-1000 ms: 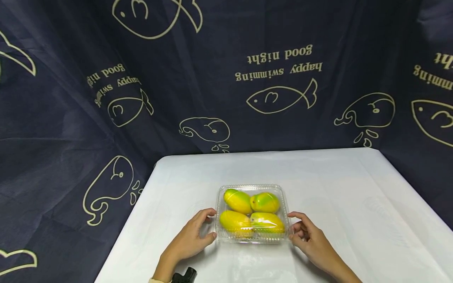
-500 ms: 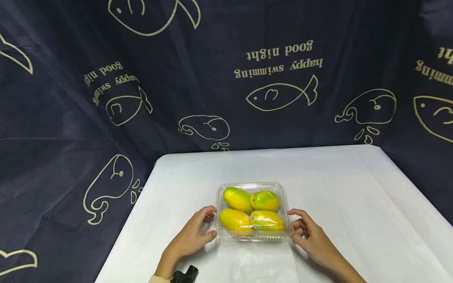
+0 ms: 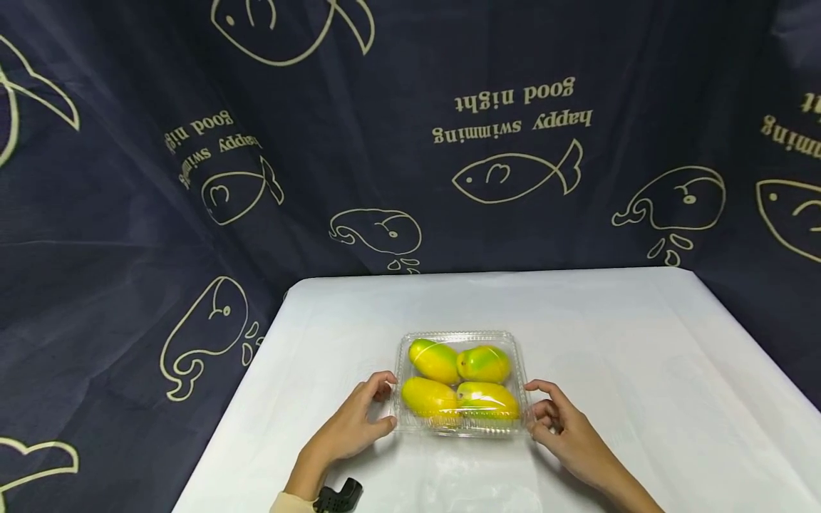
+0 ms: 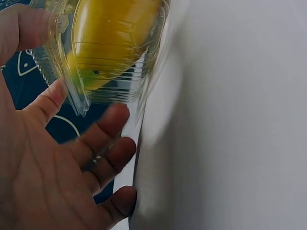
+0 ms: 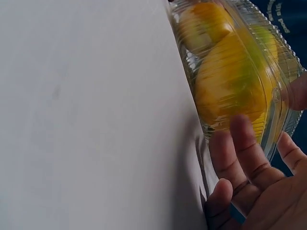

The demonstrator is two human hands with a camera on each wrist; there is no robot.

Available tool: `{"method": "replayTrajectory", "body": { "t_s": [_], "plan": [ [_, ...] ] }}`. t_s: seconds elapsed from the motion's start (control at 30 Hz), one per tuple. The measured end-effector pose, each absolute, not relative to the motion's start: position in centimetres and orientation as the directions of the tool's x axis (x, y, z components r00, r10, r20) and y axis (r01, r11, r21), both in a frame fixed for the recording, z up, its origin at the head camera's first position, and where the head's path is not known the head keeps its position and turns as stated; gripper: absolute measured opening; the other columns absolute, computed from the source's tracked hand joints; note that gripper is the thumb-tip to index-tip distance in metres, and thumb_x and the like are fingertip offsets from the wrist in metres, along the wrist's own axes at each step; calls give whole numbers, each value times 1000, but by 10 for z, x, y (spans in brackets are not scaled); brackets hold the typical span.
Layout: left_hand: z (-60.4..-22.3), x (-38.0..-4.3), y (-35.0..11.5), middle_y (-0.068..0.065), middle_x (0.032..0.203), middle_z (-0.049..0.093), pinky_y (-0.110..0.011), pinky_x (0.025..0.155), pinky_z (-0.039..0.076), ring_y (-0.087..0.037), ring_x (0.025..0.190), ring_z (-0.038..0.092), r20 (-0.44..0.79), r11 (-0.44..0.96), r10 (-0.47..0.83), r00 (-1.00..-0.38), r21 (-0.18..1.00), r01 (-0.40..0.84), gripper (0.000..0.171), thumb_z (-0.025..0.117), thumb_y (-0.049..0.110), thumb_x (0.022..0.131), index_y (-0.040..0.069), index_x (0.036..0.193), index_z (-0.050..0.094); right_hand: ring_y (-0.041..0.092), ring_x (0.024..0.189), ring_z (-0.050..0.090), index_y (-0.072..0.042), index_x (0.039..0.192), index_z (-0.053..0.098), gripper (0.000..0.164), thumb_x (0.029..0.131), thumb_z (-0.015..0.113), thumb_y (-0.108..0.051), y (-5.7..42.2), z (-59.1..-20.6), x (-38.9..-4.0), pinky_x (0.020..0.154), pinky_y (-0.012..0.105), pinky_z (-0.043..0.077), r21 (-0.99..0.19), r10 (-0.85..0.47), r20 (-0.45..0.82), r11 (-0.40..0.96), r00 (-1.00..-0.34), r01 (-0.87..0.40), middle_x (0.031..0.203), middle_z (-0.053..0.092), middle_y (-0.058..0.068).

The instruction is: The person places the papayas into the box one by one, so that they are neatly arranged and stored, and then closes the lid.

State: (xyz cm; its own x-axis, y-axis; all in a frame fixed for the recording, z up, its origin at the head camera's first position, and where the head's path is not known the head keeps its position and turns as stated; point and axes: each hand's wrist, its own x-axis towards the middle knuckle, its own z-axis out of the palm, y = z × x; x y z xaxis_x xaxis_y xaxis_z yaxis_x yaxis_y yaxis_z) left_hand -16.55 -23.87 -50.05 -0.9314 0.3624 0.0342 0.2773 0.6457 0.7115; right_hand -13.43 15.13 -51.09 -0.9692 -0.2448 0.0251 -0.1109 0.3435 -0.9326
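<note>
A clear plastic clamshell box [image 3: 410, 429] with its lid down rests on the white table, with several yellow-green mangoes [image 3: 433, 360] inside. My left hand [image 3: 353, 427] is at its left side. In the left wrist view, the thumb and index fingertip of my left hand [image 4: 53, 167] touch the rim of the box [image 4: 129, 85], while the other fingers spread loosely below. On the opposite side, my right hand [image 3: 569, 436] touches the box with bent, relaxed fingers. The right wrist view shows fingertips of my right hand [image 5: 268, 191] against the ribbed wall, beside a mango [image 5: 235, 81].
A white cloth [image 3: 616, 342] covers the table. Dark blue curtains [image 3: 513, 43] with fish and whale drawings enclose its back and sides. A black device [image 3: 338, 496] sits at my left wrist, below a pale sleeve [image 3: 290, 504].
Hands and box stay almost still relative to each other. The head view shifts slightly, so the whole scene now sits a little farther right.
</note>
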Motion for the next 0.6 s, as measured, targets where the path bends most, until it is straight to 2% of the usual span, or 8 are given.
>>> {"method": "replayTrajectory", "body": {
  "t_s": [0.2,0.43,0.6],
  "plan": [
    [-501,-167,-239,11,103,56,-34,93,47,-13,100,56,49,636,398,-916,705,314,62,73,24,85,41,135,40,3,59,48,-16,140,40,53,94,62,-4,153,-513,-133,58,27,45,-952,-288,21,286,-957,-107,70,60,4],
    [-503,-167,-240,10,102,56,-34,94,47,-14,100,56,35,635,403,-915,709,307,61,72,25,86,42,135,39,2,58,46,-12,143,35,55,95,62,-6,156,-510,-135,54,27,44,-957,-350,3,270,-937,-104,72,61,13],
    [-503,-167,-241,10,103,56,-34,94,47,-14,101,56,28,634,396,-918,715,295,61,72,25,86,43,135,39,4,59,47,-9,144,33,55,97,61,-7,156,-509,-136,53,27,43,-964,-391,26,233,-920,-126,73,61,13]
  ]
}}
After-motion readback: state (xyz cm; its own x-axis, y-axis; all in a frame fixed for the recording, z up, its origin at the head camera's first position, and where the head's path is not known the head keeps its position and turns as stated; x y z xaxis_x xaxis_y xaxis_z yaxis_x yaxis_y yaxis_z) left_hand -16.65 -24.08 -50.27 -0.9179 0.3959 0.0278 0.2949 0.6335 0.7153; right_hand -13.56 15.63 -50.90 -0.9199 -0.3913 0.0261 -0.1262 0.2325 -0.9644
